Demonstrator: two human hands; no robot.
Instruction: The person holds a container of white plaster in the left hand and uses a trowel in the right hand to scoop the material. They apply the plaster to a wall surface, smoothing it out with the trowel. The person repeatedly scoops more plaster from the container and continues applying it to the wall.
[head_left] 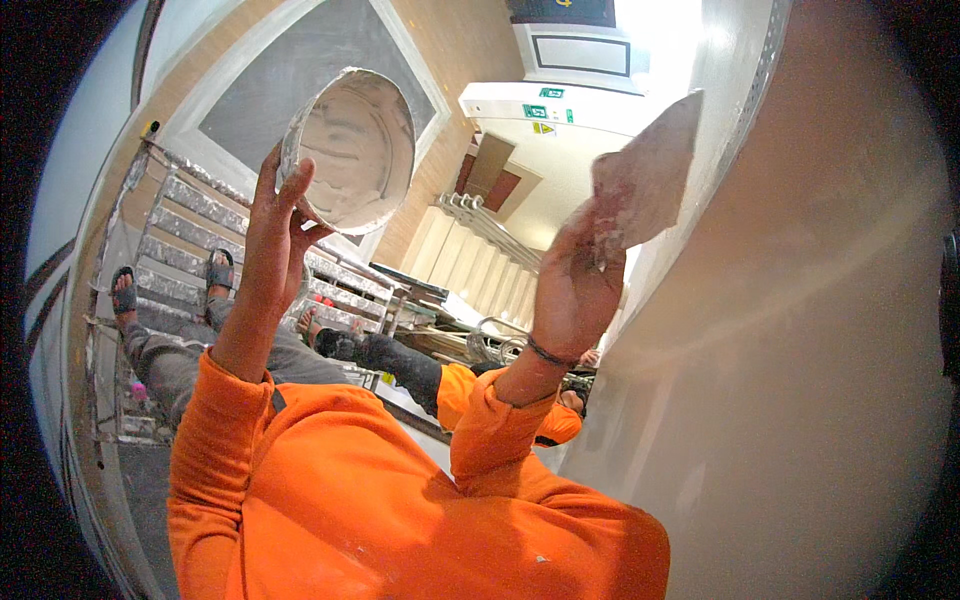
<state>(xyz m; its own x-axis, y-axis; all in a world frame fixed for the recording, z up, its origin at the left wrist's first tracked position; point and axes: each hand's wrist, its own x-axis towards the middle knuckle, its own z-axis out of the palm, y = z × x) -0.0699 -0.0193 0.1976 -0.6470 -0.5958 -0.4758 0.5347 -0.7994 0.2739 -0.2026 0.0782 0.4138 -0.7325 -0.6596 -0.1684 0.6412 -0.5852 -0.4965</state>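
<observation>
My left hand [276, 235] grips the rim of a round pan [365, 140], tilted so its inside shows. Pale, wet-looking filler is smeared over the bottom of the pan. My thumb lies at the near rim, and the other fingers go behind it. Raised beside the wall's edge, my right hand [580, 290] is closed on a flat putty knife [655, 170]. Its broad blade is coated with pale filler and points up toward the wall edge. Whether the blade touches the wall I cannot tell.
A smooth beige wall [780, 350] fills the right side, with a perforated corner strip [768, 60] along its edge. My sandalled feet [220, 270] stand on a spattered slatted platform [165, 255]. Below, another person in orange [458, 392] is close by, near coiled cable [490, 340].
</observation>
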